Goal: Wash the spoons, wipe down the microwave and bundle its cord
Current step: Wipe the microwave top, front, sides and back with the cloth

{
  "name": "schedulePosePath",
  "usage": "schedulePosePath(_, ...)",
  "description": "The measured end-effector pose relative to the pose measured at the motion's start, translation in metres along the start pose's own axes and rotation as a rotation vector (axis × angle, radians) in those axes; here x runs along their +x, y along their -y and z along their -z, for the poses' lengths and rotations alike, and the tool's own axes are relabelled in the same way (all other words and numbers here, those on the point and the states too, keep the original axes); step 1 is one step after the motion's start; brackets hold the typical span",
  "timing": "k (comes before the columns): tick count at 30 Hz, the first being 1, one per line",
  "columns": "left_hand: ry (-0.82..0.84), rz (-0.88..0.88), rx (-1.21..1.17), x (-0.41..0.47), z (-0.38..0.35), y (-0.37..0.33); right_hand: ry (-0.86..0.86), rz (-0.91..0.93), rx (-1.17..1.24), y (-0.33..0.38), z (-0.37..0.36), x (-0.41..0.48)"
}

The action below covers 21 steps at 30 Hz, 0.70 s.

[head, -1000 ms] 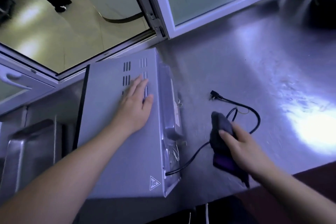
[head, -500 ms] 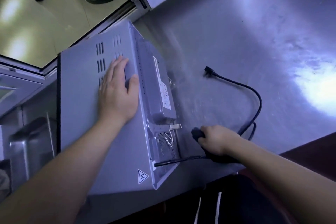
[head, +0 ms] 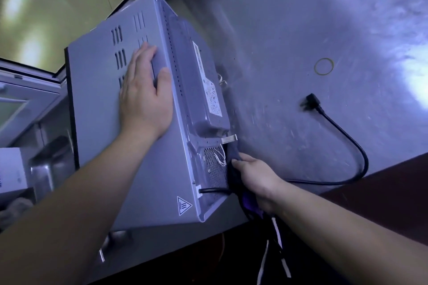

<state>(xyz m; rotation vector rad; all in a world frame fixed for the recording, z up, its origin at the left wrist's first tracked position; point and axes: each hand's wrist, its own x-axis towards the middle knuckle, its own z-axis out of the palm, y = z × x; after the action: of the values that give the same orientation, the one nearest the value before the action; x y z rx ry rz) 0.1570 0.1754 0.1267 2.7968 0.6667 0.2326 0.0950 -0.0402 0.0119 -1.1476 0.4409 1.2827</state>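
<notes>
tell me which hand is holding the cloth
The right hand grips the dark cloth against the back of the microwave; the left hand lies flat and empty on top of it.

From my feed, the left forearm [head: 76,203] and right forearm [head: 335,222] are bare; low in view I make out dark clothing [head: 243,268] with narrow white cords [head: 264,259].
</notes>
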Motion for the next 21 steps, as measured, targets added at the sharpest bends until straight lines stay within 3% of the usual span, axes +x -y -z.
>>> schedulePosePath(6,-0.006,0.002,0.0,-0.001,-0.001,0.0,0.008,0.056,0.035,0.016,0.001,-0.034)
schedulePosePath(10,-0.012,0.006,-0.001,-0.001,-0.001,0.0,0.139,0.113,0.099,0.024,-0.001,-0.064)
schedulePosePath(12,-0.011,0.009,0.005,-0.002,-0.001,0.0,0.18,0.219,-0.047,0.023,-0.007,-0.077)
schedulePosePath(15,-0.011,0.007,0.001,-0.002,-0.001,0.0,0.125,0.544,-0.417,0.017,-0.014,-0.084)
schedulePosePath(17,-0.013,0.008,0.0,-0.001,-0.002,0.001,0.16,0.697,-0.502,0.013,-0.019,-0.083)
schedulePosePath(19,-0.015,0.007,0.006,-0.001,-0.002,0.001,0.212,0.712,-0.556,0.004,-0.02,-0.076)
schedulePosePath(21,-0.015,0.006,0.009,-0.001,-0.002,0.001,0.222,0.577,-0.54,-0.002,-0.018,-0.069)
